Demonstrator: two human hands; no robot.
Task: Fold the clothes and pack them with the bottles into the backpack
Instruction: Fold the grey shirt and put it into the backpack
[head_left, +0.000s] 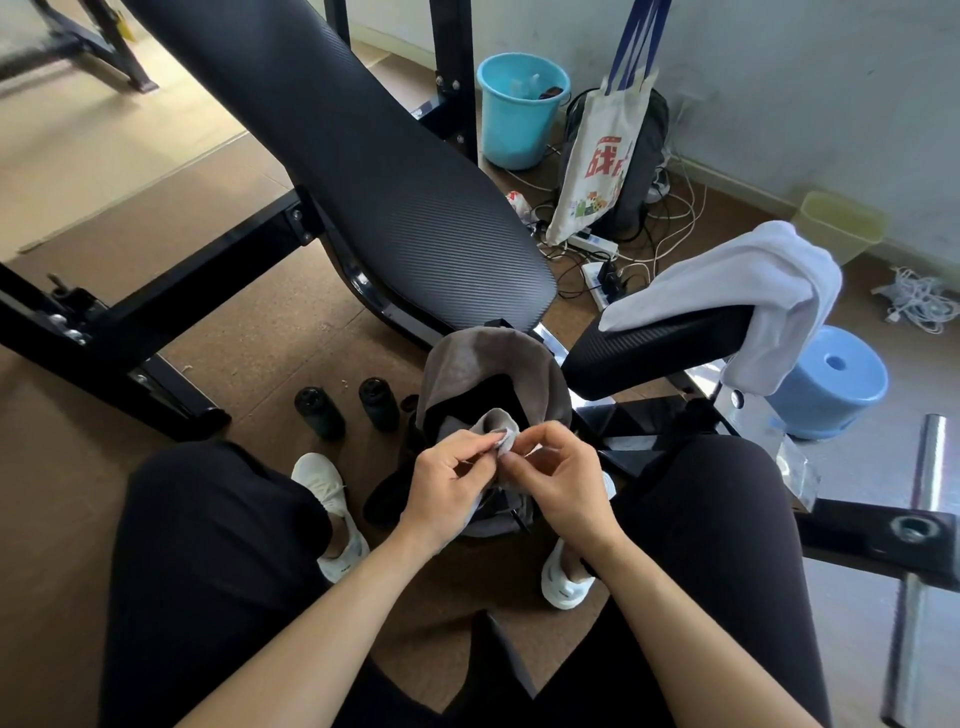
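Grey cloth (497, 425), held over the open mouth of the backpack (483, 364): the left hand (452, 483) and the right hand (561, 478) meet at one of its edges, each pinching the fabric between thumb and forefinger, the remaining fingers loosely curled. Whether the cloth is a separate garment or part of the bag cannot be told. The backpack, grey-brown with a dark interior, stands on the floor between the person's white shoes (324, 483), its top flap thrown back toward the bench. Two dark bottles (319, 413) stand upright on the floor just left of the backpack, close together and apart from the bag. A white garment (743, 275) is draped, unfolded, over the black seat pad (654, 348) to the right of the backpack. The inclined black backrest pad (374, 156) of the weight bench runs from behind the backpack toward the upper left. Against the far wall: a blue bucket (514, 109), a printed tote bag (597, 150) hung by blue straps, power strips (597, 244) with tangled cables, and a yellow bin (841, 223). A blue stool (826, 384) stands behind the seat pad.
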